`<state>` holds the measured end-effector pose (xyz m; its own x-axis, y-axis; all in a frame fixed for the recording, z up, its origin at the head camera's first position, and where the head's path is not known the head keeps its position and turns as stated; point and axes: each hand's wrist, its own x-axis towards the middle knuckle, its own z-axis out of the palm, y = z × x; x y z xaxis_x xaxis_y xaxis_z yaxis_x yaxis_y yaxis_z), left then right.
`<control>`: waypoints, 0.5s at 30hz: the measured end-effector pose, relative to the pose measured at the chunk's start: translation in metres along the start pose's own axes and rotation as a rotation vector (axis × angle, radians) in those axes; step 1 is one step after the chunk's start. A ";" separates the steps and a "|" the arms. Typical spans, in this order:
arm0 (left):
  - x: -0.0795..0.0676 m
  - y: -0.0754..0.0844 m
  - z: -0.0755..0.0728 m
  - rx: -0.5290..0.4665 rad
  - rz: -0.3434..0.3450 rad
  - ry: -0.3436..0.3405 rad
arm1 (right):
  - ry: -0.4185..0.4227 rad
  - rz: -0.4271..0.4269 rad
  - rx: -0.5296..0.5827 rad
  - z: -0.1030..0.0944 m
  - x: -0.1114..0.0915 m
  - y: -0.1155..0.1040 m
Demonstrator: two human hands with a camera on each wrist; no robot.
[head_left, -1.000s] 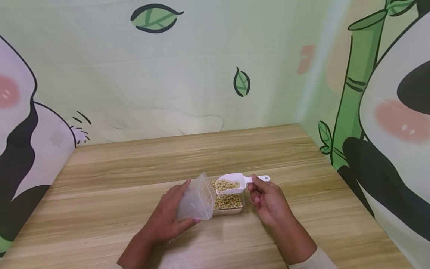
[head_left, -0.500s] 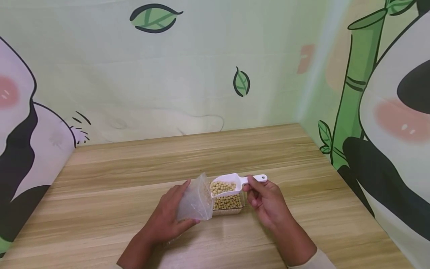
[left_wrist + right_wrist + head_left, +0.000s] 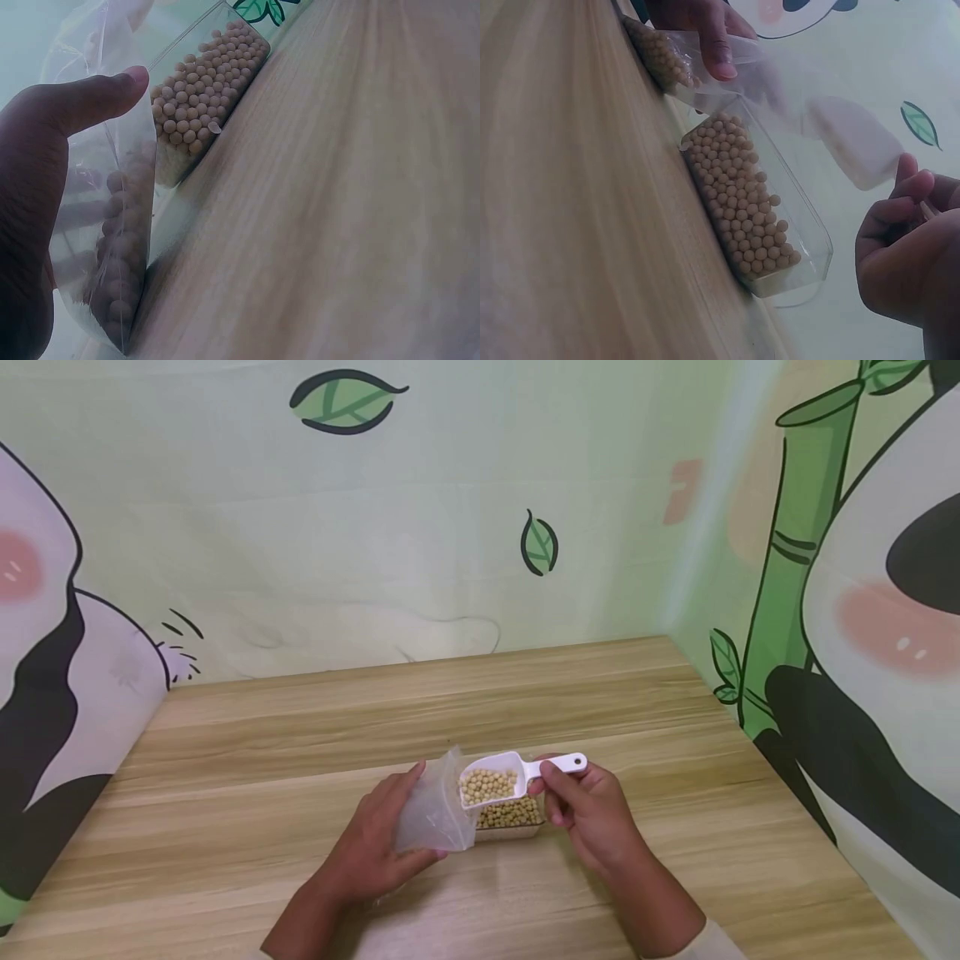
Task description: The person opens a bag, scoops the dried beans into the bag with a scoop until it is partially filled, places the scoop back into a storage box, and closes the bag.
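Note:
My left hand [image 3: 367, 843] grips a clear plastic bag [image 3: 431, 814] between thumb and fingers, its mouth turned to the right. Soybeans [image 3: 121, 225] lie in the bottom of the bag in the left wrist view. With thumb and fingers, my right hand [image 3: 603, 814] pinches the handle of a white scoop [image 3: 507, 762], which carries a load of soybeans [image 3: 487, 787]. The scoop's front edge overlaps the bag's mouth in the head view. Below it stands a clear rectangular container [image 3: 814, 251] with many soybeans [image 3: 735, 187] inside; bag and scoop partly cover it in the head view.
The wood-grain table [image 3: 300, 735] runs back to a wall cloth [image 3: 450, 543] printed with leaves, bamboo and pandas. A small pale fragment [image 3: 215, 127] shows against the container's side in the left wrist view.
The loaded scoop has moved left, from over the container to the bag's mouth, with the right hand's fingers shifting along. The left hand and the bag have stayed nearly still.

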<state>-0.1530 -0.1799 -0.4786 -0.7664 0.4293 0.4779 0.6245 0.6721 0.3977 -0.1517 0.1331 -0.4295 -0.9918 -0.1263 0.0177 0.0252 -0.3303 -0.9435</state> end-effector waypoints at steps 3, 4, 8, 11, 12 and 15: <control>0.000 0.000 0.000 0.002 -0.002 -0.002 | -0.002 -0.007 -0.044 0.001 0.000 0.001; 0.000 0.000 0.000 0.003 -0.002 -0.002 | -0.002 -0.008 -0.053 0.002 0.000 0.002; 0.000 0.000 0.001 0.001 -0.001 -0.005 | -0.005 -0.017 -0.075 0.003 -0.001 0.002; 0.000 0.000 0.000 -0.004 0.000 -0.004 | -0.011 -0.032 -0.117 0.005 -0.001 0.001; 0.000 0.000 0.000 -0.005 0.004 -0.003 | -0.015 -0.040 -0.135 0.005 -0.002 0.000; 0.000 0.000 0.000 -0.009 0.011 0.000 | -0.026 -0.060 -0.190 0.007 -0.003 -0.001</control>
<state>-0.1526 -0.1798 -0.4785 -0.7597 0.4364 0.4821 0.6341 0.6619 0.3999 -0.1476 0.1272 -0.4266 -0.9872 -0.1363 0.0824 -0.0609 -0.1554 -0.9860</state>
